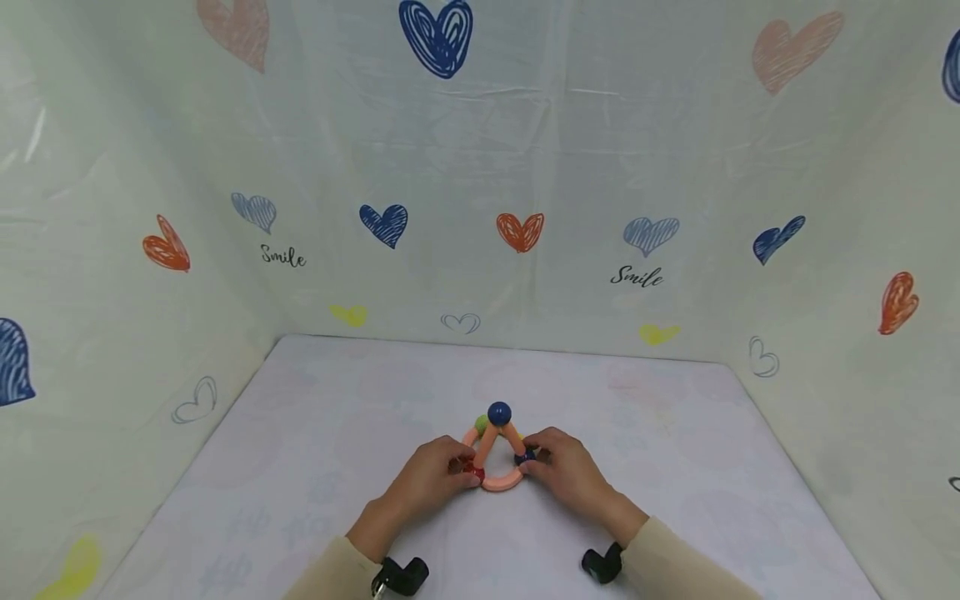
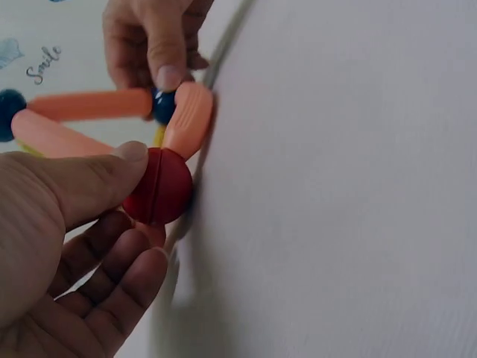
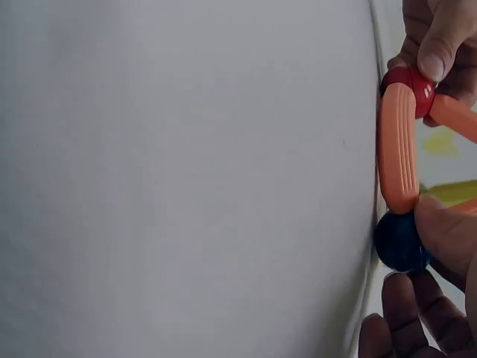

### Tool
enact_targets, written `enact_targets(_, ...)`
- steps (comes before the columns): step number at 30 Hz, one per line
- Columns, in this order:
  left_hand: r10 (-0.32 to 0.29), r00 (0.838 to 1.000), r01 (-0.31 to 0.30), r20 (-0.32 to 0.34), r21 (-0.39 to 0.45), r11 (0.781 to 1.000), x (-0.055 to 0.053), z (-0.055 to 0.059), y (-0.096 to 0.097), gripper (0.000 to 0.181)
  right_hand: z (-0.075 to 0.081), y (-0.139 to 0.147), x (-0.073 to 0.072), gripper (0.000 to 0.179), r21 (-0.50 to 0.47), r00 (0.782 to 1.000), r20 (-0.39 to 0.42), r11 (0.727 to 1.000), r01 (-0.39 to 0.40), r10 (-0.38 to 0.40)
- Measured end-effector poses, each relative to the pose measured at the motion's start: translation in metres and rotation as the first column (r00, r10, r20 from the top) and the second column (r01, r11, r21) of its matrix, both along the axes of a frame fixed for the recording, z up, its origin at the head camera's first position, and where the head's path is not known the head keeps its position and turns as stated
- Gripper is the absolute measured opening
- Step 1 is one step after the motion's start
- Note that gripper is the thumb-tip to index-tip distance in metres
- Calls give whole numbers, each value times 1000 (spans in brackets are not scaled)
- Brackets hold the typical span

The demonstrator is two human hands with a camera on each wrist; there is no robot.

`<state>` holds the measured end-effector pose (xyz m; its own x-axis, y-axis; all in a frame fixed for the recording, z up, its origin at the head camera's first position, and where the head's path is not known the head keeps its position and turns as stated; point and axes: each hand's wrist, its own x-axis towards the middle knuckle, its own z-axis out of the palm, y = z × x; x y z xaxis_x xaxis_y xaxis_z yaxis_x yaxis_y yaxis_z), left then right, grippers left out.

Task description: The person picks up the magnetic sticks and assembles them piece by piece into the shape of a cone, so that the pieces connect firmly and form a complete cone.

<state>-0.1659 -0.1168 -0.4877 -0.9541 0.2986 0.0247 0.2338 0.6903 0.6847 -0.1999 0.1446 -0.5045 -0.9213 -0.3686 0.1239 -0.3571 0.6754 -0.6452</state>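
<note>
A ball-and-stick building toy stands on the table between both hands. My left hand (image 1: 427,477) pinches its red ball (image 2: 165,186) with the thumb on top. On the other side, my right hand (image 1: 567,471) holds a dark blue ball (image 3: 399,242) between thumb and fingers. A curved orange stick (image 1: 501,483) joins those two balls along the near side. From them, straight orange sticks (image 1: 486,447) lean up to another blue ball (image 1: 499,413) at the peak. Behind is a green ball (image 1: 482,423); a yellow stick (image 3: 451,192) is partly hidden by the right hand.
The white table (image 1: 337,400) carries the toy near its middle. A pale sheet (image 1: 585,167) printed with hearts and "Smile" rises behind the table and along both sides. Black wrist devices (image 1: 405,577) are worn at both sleeves.
</note>
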Motion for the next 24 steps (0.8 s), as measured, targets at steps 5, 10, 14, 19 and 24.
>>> enact_targets(5,15,1000,-15,-15,13,1000,-2,-2,9,26,0,-1,-15,30,-4,999,6,999,35,-35)
enact_targets(10,53,999,-53,8,6,999,-4,-2,15,27,0,-2,-21,30,-2,999,9,999,38,-38)
enact_targets(14,59,998,-60,22,11,998,-5,-4,17,29,-1,-1,-20,31,-1,999,9,999,47,-47)
enact_targets(19,88,996,-88,-8,-5,996,-3,-6,11,28,0,3,-18,34,-5,992,62,994,112,-111)
enact_targets(24,195,977,-202,-87,-83,976,5,0,-13,26,13,20,-10,44,77,986,-29,983,165,-163)
